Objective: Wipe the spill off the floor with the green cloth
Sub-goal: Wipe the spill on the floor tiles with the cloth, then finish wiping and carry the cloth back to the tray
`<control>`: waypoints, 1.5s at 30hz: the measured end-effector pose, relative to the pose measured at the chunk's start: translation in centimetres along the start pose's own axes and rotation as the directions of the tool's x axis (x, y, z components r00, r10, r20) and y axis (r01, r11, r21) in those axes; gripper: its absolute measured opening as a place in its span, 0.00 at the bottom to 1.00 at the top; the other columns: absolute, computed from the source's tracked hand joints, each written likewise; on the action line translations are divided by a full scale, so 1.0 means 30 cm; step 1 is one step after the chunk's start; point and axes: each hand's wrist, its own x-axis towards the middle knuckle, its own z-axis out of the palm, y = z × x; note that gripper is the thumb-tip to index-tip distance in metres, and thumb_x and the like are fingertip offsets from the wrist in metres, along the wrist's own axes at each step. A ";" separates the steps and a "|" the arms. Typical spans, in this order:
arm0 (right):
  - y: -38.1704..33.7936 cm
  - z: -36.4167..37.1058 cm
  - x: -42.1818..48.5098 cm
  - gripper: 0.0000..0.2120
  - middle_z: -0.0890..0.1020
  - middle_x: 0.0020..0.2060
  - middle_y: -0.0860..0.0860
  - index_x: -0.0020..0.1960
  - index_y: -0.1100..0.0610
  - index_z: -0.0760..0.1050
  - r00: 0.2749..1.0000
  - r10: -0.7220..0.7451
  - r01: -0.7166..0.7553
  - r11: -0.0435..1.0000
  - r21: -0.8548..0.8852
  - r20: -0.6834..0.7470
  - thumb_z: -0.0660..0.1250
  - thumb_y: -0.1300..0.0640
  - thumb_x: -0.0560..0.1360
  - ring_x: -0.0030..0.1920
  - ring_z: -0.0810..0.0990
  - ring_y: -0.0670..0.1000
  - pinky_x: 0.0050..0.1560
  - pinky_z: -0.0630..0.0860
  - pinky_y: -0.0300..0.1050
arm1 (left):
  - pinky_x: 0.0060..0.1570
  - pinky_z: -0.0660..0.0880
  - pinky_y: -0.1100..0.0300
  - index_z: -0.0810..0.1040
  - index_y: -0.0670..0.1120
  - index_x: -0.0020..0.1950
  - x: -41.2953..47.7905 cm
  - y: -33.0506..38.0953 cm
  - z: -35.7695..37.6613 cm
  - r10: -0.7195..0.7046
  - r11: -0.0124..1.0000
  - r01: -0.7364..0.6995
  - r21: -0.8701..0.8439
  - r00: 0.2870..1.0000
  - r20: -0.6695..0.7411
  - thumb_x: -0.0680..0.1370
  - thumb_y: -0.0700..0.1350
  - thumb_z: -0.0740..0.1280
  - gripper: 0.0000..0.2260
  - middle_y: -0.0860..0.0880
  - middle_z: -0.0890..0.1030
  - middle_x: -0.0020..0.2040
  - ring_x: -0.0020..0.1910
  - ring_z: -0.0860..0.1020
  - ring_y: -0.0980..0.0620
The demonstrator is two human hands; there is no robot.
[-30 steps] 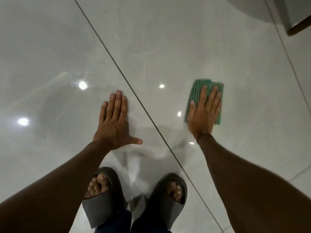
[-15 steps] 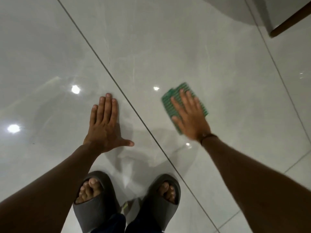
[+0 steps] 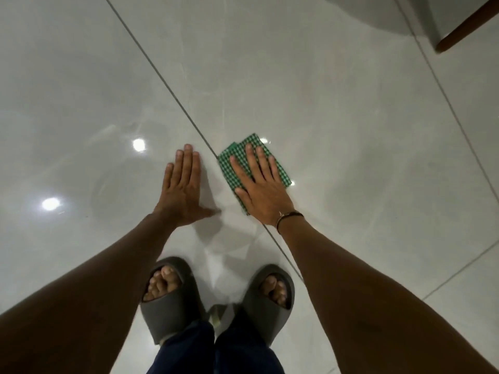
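The green checked cloth (image 3: 280, 171) lies folded flat on the glossy pale floor tile, just right of a dark grout line (image 3: 172, 95). My right hand (image 3: 259, 190) presses down on it, palm flat, fingers spread and pointing up-left, covering most of the cloth. My left hand (image 3: 183, 193) rests flat on the bare tile left of the grout line, fingers together, thumb out, holding nothing. No wet spill stands out among the reflections on the tile.
My two feet in grey slides (image 3: 172, 300) stand close below the hands. A brown wooden furniture leg (image 3: 467, 25) and a pale panel sit at the top right. Ceiling lights reflect on the left tile (image 3: 139, 144).
My right hand has slid the green cloth leftward across the tile, from well right of the grout line to right beside it. The left hand stays planted.
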 end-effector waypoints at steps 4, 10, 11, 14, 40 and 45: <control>0.013 -0.027 -0.089 0.37 0.44 0.89 0.57 0.89 0.50 0.43 0.998 0.058 -0.057 0.985 0.161 -0.004 0.58 0.45 0.87 0.89 0.43 0.61 0.87 0.52 0.67 | 0.81 0.66 0.40 0.57 0.41 0.87 -0.035 0.129 -0.036 -0.133 0.977 0.099 -0.187 0.975 -0.177 0.83 0.50 0.69 0.37 0.37 0.59 0.87 0.85 0.60 0.36; 0.016 -0.103 -0.050 0.28 0.73 0.73 0.59 0.78 0.56 0.67 0.830 0.557 -0.524 0.786 0.327 -0.009 0.70 0.48 0.82 0.74 0.72 0.61 0.72 0.76 0.62 | 0.55 0.81 0.48 0.74 0.42 0.70 0.075 0.299 -0.068 -0.387 0.798 0.288 -0.529 0.919 -0.083 0.84 0.55 0.69 0.21 0.41 0.81 0.64 0.61 0.82 0.41; 0.013 -0.114 -0.032 0.26 0.75 0.70 0.59 0.75 0.56 0.69 0.824 0.566 -0.526 0.750 0.400 0.022 0.72 0.51 0.81 0.70 0.74 0.61 0.70 0.78 0.61 | 0.57 0.82 0.48 0.75 0.41 0.69 0.094 0.307 -0.078 -0.434 0.745 0.331 -0.579 0.900 -0.043 0.85 0.52 0.69 0.18 0.42 0.83 0.62 0.60 0.83 0.42; 0.010 -0.146 -0.008 0.20 0.84 0.63 0.58 0.70 0.58 0.77 0.697 0.674 -0.608 0.378 0.698 0.243 0.73 0.60 0.80 0.63 0.83 0.61 0.66 0.82 0.59 | 0.60 0.83 0.47 0.80 0.41 0.64 0.111 0.312 -0.124 -0.489 0.631 0.400 -0.664 0.870 0.059 0.85 0.46 0.70 0.12 0.43 0.85 0.59 0.58 0.83 0.42; 0.452 -2.540 -0.192 0.23 0.86 0.67 0.60 0.70 0.55 0.81 0.848 0.442 0.047 -0.612 0.790 0.292 0.75 0.45 0.78 0.66 0.85 0.66 0.62 0.85 0.67 | 0.53 0.82 0.49 0.80 0.40 0.61 -0.076 1.427 -2.401 0.069 -0.288 0.080 -0.954 0.996 0.063 0.85 0.35 0.59 0.11 0.45 0.89 0.44 0.38 0.88 0.51; 0.767 -2.614 0.050 0.04 0.89 0.54 0.55 0.58 0.56 0.82 0.660 0.701 0.059 -0.408 0.911 0.271 0.71 0.58 0.84 0.52 0.88 0.55 0.43 0.88 0.48 | 0.56 0.84 0.49 0.79 0.41 0.70 0.248 1.570 -2.393 -0.051 -0.181 0.079 -0.980 0.995 0.090 0.81 0.31 0.60 0.20 0.41 0.88 0.60 0.53 0.88 0.45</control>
